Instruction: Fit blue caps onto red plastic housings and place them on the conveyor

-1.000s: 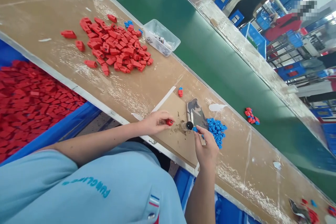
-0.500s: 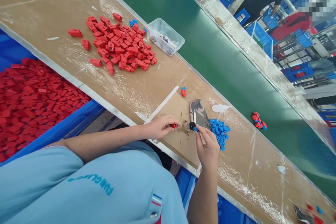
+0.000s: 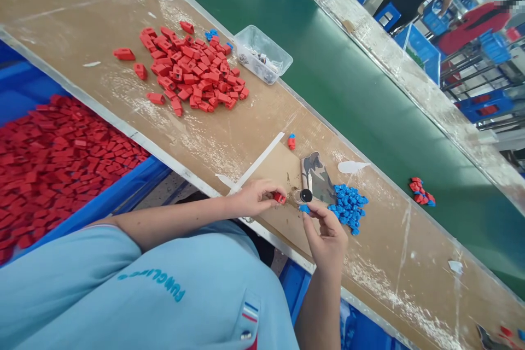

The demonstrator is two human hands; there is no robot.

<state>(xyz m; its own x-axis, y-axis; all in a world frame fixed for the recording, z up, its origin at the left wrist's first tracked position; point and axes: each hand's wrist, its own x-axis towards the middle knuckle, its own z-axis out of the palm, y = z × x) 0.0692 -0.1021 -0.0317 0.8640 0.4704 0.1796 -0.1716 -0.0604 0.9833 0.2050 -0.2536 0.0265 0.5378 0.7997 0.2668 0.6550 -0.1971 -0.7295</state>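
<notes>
My left hand (image 3: 257,198) pinches a red plastic piece (image 3: 279,198) over the brown board (image 3: 268,167). Facing it, a small blue plastic piece (image 3: 304,208) sits between the thumb and fingertips of my right hand (image 3: 329,232). The two pieces are apart. Just beyond the blue piece is a small clear jar with a round black top (image 3: 305,196). A camouflage cloth (image 3: 318,178) lies behind the jar, and a heap of blue pieces (image 3: 348,208) is beside my right hand. One joined red-and-blue piece (image 3: 291,142) rests farther back.
A large pile of red pieces (image 3: 192,68) lies on the bench, near a clear plastic tub (image 3: 262,54). At lower left stands a blue crate of red pieces (image 3: 61,164). Joined pieces (image 3: 421,192) lie on the green conveyor belt (image 3: 369,104). People are working across the belt.
My right hand has drawn the blue piece off the jar's black top, towards me. The red piece in my left hand now shows more of itself. The view has shifted slightly.
</notes>
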